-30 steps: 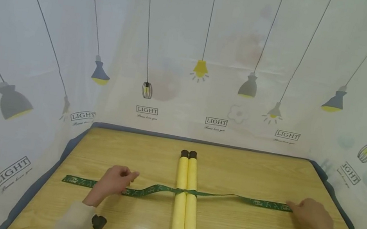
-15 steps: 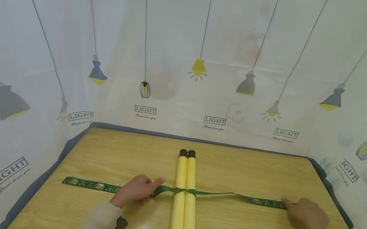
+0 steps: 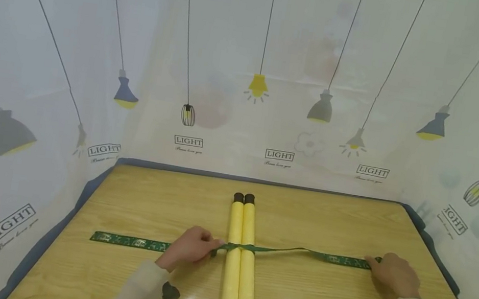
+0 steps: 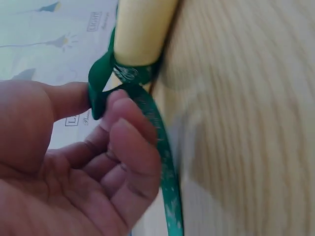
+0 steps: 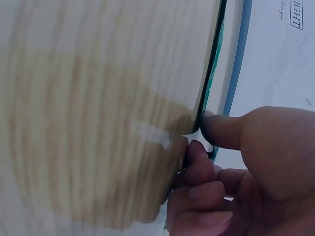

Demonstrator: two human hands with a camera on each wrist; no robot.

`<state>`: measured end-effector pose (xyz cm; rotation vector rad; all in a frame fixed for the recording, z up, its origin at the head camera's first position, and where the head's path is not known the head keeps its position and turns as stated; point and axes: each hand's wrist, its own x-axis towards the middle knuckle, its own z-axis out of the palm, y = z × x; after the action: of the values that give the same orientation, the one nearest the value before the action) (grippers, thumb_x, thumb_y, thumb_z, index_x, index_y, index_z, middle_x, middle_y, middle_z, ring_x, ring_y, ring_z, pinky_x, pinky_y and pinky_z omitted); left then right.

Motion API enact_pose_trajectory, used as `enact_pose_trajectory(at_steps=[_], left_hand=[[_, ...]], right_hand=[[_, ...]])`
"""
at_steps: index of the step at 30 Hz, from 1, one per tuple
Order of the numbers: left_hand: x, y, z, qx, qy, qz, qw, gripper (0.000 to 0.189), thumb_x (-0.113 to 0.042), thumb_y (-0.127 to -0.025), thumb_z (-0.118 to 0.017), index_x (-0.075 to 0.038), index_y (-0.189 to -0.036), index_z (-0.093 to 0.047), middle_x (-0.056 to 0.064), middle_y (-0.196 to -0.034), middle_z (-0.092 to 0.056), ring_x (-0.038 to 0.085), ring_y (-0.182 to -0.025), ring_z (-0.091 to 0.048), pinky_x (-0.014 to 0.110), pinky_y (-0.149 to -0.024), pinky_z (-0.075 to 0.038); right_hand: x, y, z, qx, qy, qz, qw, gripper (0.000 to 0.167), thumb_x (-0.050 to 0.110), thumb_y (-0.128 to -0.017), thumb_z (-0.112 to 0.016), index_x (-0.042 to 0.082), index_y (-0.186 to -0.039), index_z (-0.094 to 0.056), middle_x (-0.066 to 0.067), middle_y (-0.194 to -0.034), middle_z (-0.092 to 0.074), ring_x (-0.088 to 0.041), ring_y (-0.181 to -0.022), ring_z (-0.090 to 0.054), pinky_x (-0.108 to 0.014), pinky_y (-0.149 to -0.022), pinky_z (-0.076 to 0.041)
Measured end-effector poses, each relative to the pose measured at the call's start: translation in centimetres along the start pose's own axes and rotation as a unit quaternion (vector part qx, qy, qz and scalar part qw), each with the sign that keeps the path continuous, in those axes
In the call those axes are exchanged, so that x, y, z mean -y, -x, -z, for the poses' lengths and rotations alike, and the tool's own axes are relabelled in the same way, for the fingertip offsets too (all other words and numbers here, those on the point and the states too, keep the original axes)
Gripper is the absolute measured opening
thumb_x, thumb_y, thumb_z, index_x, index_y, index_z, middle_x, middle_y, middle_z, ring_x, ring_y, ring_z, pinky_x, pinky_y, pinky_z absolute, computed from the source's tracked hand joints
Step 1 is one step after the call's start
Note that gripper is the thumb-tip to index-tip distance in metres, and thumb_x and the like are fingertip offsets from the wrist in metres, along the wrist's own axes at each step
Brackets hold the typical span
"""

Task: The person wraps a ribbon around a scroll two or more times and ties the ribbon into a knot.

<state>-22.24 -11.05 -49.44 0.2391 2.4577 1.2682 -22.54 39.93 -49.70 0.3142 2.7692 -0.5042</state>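
Two yellow rolls (image 3: 232,283) with dark end caps lie side by side, lengthwise, at mid-table. A green patterned ribbon (image 3: 128,241) crosses them and is looped round their middle. Just left of the rolls, my left hand (image 3: 190,245) pinches the ribbon between thumb and fingers. In the left wrist view, a fold of ribbon (image 4: 102,73) stands at the thumb tip, and the tail trails down beside the curled fingers. Far to the right, my right hand (image 3: 398,274) pinches the ribbon near its other end, slightly above the tabletop. That stretch is twisted partway along.
The wooden table (image 3: 326,219) has a blue-grey border along its back and sides. Behind it hangs a pale sheet (image 3: 237,40) printed with lamps. The ribbon's left tail lies flat on the wood. Dark wrist cameras (image 3: 170,293) sit at both cuffs.
My left hand has slid right along the ribbon up to the rolls, uncovering more of the left tail. My right hand has shifted slightly left, still holding its end. The rolls stay put.
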Motion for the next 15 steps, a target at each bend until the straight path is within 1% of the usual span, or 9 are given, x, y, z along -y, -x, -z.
enact_pose_trajectory(at_steps=[3, 5, 7, 9, 11, 13, 15], left_hand=[[-0.2, 0.0, 0.1, 0.008, 0.031, -0.020, 0.9993, 0.036, -0.036, -0.104, -0.062, -0.006, -0.084, -0.067, 0.000, -0.059, -0.055, 0.011, -0.049, -0.046, 0.025, -0.050, -0.041], [-0.4, 0.0, 0.3, 0.019, 0.048, -0.027, 0.9983, 0.032, -0.033, -0.103, -0.064, -0.005, -0.088, -0.068, 0.004, -0.064, -0.061, 0.012, -0.053, -0.051, 0.027, -0.052, -0.046], [-0.5, 0.0, 0.4, 0.033, 0.063, -0.027, 0.9971, 0.030, -0.032, -0.101, -0.066, -0.004, -0.092, -0.069, 0.009, -0.070, -0.066, 0.013, -0.057, -0.058, 0.030, -0.057, -0.053], [-0.7, 0.1, 0.5, 0.043, 0.072, -0.025, 0.9961, 0.028, -0.030, -0.100, -0.069, -0.003, -0.094, -0.070, 0.014, -0.077, -0.070, 0.014, -0.062, -0.063, 0.035, -0.062, -0.058], [-0.9, 0.1, 0.6, 0.050, 0.077, -0.025, 0.9955, 0.026, -0.029, -0.099, -0.070, -0.002, -0.096, -0.071, 0.016, -0.081, -0.071, 0.016, -0.065, -0.066, 0.038, -0.066, -0.061], [-1.2, 0.2, 0.6, 0.049, 0.082, -0.028, 0.9950, 0.025, -0.026, -0.099, -0.069, -0.002, -0.096, -0.071, 0.017, -0.082, -0.072, 0.017, -0.065, -0.067, 0.039, -0.067, -0.061], [-1.5, 0.2, 0.7, 0.044, 0.085, -0.030, 0.9949, 0.024, -0.024, -0.100, -0.068, -0.001, -0.096, -0.070, 0.018, -0.082, -0.072, 0.017, -0.065, -0.066, 0.039, -0.066, -0.061]], right_hand=[[0.1, 0.0, -0.1, -0.006, -0.003, 0.001, 1.0000, 0.053, 0.046, -0.106, -0.044, 0.007, -0.071, -0.056, -0.002, -0.063, -0.045, -0.018, -0.059, -0.048, -0.029, -0.052, -0.037], [0.0, 0.0, -0.1, -0.009, -0.003, 0.007, 0.9999, 0.052, 0.045, -0.106, -0.045, 0.007, -0.072, -0.056, -0.003, -0.064, -0.047, -0.018, -0.060, -0.048, -0.030, -0.053, -0.038], [0.0, 0.1, -0.2, -0.014, -0.004, 0.017, 0.9997, 0.051, 0.044, -0.106, -0.045, 0.006, -0.073, -0.057, -0.005, -0.066, -0.048, -0.019, -0.061, -0.049, -0.031, -0.054, -0.039], [0.0, 0.2, -0.2, -0.026, -0.009, 0.036, 0.9990, 0.050, 0.041, -0.107, -0.044, 0.007, -0.074, -0.056, -0.005, -0.066, -0.049, -0.020, -0.062, -0.050, -0.033, -0.055, -0.039], [0.0, 0.2, -0.3, -0.043, -0.016, 0.058, 0.9973, 0.048, 0.038, -0.108, -0.042, 0.007, -0.075, -0.056, -0.006, -0.067, -0.050, -0.021, -0.063, -0.050, -0.034, -0.056, -0.039], [0.0, 0.3, -0.3, -0.063, -0.029, 0.080, 0.9943, 0.046, 0.036, -0.110, -0.038, 0.005, -0.080, -0.057, -0.007, -0.070, -0.052, -0.022, -0.064, -0.051, -0.036, -0.058, -0.039], [0.0, 0.1, -0.6, -0.090, -0.041, 0.103, 0.9898, 0.045, 0.033, -0.111, -0.035, 0.005, -0.082, -0.055, -0.008, -0.070, -0.052, -0.022, -0.064, -0.049, -0.035, -0.059, -0.039]])
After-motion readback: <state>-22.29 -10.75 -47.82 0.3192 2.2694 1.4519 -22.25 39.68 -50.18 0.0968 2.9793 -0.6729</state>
